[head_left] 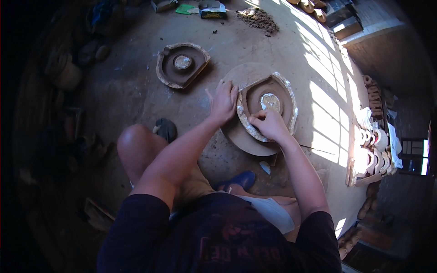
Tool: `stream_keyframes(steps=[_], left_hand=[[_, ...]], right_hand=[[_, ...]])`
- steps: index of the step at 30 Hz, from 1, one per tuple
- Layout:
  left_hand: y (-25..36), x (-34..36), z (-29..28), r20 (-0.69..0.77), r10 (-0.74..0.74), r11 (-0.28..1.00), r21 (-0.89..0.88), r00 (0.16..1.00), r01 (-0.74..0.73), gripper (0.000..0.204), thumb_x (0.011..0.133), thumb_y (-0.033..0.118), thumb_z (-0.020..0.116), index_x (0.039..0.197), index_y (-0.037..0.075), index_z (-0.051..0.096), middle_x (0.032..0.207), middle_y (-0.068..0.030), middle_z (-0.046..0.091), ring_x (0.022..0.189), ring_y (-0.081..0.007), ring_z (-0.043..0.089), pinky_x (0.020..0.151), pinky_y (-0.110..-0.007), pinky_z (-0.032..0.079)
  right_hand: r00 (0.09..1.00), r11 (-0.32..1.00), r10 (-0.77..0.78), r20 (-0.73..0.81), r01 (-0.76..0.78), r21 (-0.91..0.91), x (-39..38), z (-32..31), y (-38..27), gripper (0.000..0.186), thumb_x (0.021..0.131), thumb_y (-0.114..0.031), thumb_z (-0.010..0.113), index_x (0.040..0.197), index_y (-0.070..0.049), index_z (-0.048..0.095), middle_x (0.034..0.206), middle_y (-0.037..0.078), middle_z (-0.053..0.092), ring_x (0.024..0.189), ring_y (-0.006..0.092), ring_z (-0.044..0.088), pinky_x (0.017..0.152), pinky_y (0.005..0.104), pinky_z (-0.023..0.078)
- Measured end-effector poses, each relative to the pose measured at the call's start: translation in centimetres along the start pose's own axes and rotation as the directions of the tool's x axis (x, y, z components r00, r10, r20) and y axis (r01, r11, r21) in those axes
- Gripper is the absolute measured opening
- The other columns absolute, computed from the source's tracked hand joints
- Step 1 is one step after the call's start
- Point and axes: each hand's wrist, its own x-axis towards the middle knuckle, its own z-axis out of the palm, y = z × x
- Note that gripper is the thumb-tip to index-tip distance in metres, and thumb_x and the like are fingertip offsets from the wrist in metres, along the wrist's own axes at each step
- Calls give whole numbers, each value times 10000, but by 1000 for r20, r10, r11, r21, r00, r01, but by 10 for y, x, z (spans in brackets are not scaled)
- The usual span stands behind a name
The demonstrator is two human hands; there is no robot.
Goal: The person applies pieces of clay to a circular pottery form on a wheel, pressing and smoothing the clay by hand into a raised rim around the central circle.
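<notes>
A round plaster mould with a chipped white rim, one straight side and a brown clay lining sits on a round wheel head. In its middle rises a round core with a white top. My left hand lies against the mould's outer left side, its fingers stretched out and pointing away from me. Over the near rim, my right hand has thumb and fingers brought together at the clay on the inner wall. Whatever is between those fingertips is too small to make out.
A second, similar mould lies on the floor at the far left. Beyond are a heap of crumbled clay and a small box. Ring-shaped pieces fill a rack at the right. A dark cloth-like lump lies by my left knee.
</notes>
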Motion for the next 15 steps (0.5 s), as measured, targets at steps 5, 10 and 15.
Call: stream_keyframes(steps=[5,10,15], left_hand=[[2,-42,33,-189,-26,1000,-11,982,25,635,1140,432,404,1565,-33,480,1627,-246,481,1616,-384,314,1272,-758,95],[-6,-33,27,-184,8,998,68,983,5,613,1144,419,384,1546,-28,504,1636,-258,471,1612,-391,324,1262,-765,111],[20,-23,13,-54,-105,991,83,993,109,604,1157,420,345,1550,-2,526,1648,-260,459,1616,-385,320,1255,-779,112]], right_hand=[[1000,1000,-22,-5,22,0,9,4,8,374,923,-369,789,1056,-23,836,1003,237,795,947,373,782,867,467,591],[933,937,-301,-197,251,-243,0,18,18,357,923,-352,795,1046,-19,833,936,218,797,902,346,790,837,453,593],[1000,999,1,24,-2,54,12,-1,18,310,946,-308,771,1038,-19,834,934,221,790,898,388,773,833,464,589]])
